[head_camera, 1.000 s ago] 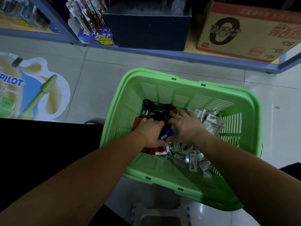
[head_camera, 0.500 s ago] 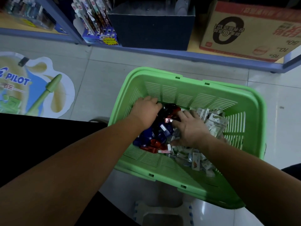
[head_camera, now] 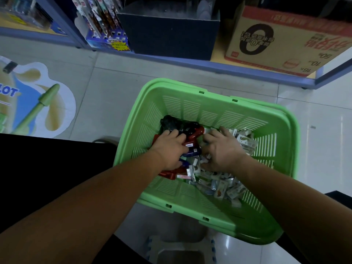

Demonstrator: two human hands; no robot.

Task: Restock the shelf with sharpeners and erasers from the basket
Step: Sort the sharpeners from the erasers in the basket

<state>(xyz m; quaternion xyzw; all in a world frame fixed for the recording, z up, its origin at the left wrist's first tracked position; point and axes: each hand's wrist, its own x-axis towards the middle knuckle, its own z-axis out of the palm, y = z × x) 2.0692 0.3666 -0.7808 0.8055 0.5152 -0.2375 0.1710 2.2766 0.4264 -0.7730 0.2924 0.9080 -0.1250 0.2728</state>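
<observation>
Both hands are down in the green basket. The left hand curls its fingers round the red and blue sharpeners under it. The right hand lies on the white erasers just beside, fingers bent, but I cannot tell if it holds any.

The basket stands on the floor in front of the shelf, with a stool at its near side. Inside it, the sharpeners lie to the left and the erasers to the right. The left hand lies on the sharpeners, the right hand on the erasers. On the shelf, a pen display stands left, a bin in the middle and a cardboard box right. A floor sticker lies left of the basket.
</observation>
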